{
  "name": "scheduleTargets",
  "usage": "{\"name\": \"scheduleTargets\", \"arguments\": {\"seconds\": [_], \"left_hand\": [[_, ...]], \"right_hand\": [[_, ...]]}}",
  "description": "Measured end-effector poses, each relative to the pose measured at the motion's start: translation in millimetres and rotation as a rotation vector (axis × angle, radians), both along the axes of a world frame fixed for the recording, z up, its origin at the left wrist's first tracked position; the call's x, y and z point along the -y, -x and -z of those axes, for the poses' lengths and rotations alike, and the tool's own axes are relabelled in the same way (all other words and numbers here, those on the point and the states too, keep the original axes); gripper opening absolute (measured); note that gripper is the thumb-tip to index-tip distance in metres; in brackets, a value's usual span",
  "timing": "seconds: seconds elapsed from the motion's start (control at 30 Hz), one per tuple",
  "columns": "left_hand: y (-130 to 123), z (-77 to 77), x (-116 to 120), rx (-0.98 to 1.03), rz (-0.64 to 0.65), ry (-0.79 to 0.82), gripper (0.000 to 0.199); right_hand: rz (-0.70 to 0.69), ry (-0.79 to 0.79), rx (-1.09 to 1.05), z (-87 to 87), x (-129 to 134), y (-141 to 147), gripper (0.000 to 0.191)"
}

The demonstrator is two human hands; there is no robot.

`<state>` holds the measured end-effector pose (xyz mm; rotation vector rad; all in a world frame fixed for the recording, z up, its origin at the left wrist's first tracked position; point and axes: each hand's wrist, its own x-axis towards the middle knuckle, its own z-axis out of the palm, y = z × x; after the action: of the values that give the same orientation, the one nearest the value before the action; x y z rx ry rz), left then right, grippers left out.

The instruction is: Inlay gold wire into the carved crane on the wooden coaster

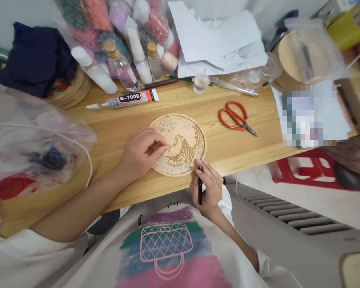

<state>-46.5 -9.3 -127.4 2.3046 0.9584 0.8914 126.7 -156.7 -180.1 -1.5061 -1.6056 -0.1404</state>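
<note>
A round wooden plaque [201, 140] lies near the table's front edge, with a long-necked bird design worked partly in gold lines [184, 152]. Over its left side, my left hand [142, 152] has thumb and index finger pinched beside the bird's beak. Whatever sits between those fingertips is too small to make out. At the lower right rim, my right hand [209, 185] is closed round a slim black tool [201, 188], which points up towards the plaque. The tool's exact kind is not clear.
Red-handled scissors [235, 117] lie right of the plaque. Behind it are a B-7000 glue tube [132, 98], glass bottles [121, 68], a small cup [201, 83] and white papers [219, 40]. Plastic bags [39, 136] and a white cord [78, 144] occupy the left.
</note>
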Motion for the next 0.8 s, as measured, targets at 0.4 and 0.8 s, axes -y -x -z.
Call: {"name": "scheduleTargets", "arguments": {"seconds": [0.4, 0.8], "left_hand": [[-6, -5.7, -1, 0.240, -0.190, 0.195, 0.034], [2, -30.1, 55, 0.698, -0.404, 0.763, 0.041]], "right_hand": [[-0.020, -0.048, 0.015, -0.8, -7, 0, 0.037], [-0.190, -0.002, 0.029, -9.2, -12, -23, 0.038]]}}
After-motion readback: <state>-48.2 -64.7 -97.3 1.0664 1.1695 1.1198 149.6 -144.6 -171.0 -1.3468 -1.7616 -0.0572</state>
